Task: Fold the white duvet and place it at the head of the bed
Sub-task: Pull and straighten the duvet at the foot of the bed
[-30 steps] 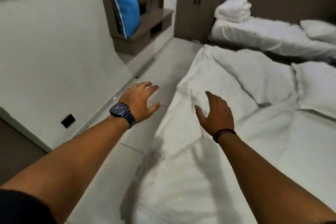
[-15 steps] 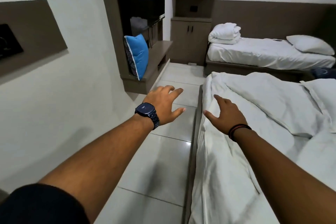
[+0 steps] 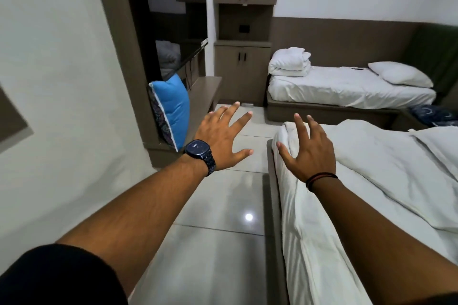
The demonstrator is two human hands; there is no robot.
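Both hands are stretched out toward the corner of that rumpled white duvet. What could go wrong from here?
Neither hand holds anything yet. The left hand hovers over bare floor, not cloth, so it may miss the white duvet corner. The right hand might pinch only one layer of the bunched edge, giving a crooked fold. Slack could also slide off the bed's side onto the floor.

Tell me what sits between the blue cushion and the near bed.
Head view: only bare tiled floor, with the open left hand hovering above it, between blue cushion and near bed.
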